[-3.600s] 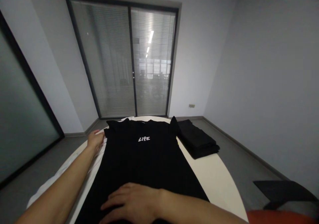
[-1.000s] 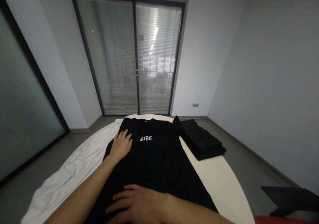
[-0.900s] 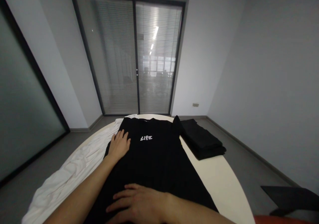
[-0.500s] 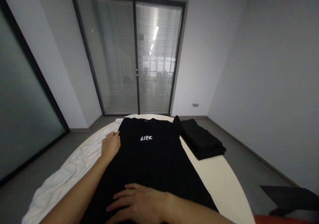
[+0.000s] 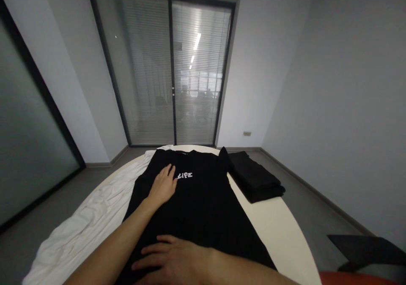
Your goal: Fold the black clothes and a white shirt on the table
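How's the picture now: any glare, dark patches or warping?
Head view: dim room, with bright streaks at the right glass panel; head view: black shirt so dark that few folds show; head view: panels' left frame leans, probably lens distortion; head view: slightly soft throughout.

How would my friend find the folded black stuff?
Find the pale table with its rounded edge. Near its far right side, beside the spread-out black shirt, lies the black pile. Unlike the shirt with white letters, it's folded into a compact stack.
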`<act>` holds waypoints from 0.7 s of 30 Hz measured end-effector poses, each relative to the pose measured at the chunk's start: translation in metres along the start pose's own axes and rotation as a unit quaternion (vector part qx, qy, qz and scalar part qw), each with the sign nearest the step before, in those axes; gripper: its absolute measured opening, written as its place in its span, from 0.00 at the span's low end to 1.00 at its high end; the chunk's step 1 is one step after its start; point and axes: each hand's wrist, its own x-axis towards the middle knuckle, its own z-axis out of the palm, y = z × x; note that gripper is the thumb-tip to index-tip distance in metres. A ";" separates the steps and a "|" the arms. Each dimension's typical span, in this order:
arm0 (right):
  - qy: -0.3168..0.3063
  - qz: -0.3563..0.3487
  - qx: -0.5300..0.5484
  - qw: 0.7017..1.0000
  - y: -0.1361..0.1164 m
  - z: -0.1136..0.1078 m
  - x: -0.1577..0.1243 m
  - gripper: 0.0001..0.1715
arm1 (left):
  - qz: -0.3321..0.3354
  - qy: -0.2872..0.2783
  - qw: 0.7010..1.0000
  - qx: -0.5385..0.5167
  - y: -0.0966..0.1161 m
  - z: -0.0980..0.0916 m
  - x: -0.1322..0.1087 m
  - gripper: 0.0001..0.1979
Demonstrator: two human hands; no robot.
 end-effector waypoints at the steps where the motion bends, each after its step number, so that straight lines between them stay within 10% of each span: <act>1: 0.005 -0.006 -0.011 1.000 0.000 0.000 0.000 0.23 | 0.010 -0.026 0.999 -0.018 0.007 0.006 -0.003 0.27; 6: 0.009 -0.018 -0.047 0.999 0.020 -0.012 -0.007 0.16 | 0.007 -0.085 0.995 -0.055 0.017 0.026 -0.018 0.30; 9: 0.055 0.162 -0.093 0.981 0.054 -0.040 -0.024 0.18 | 0.017 -0.102 0.993 -0.065 0.014 0.027 -0.019 0.29; 15: 0.188 0.613 -0.148 0.753 0.158 -0.109 -0.082 0.16 | 0.028 -0.115 0.990 -0.075 0.013 0.024 -0.016 0.32; 21: 0.177 0.792 -0.106 0.575 0.232 -0.118 -0.132 0.30 | 0.023 -0.113 0.990 -0.077 0.014 0.025 -0.014 0.31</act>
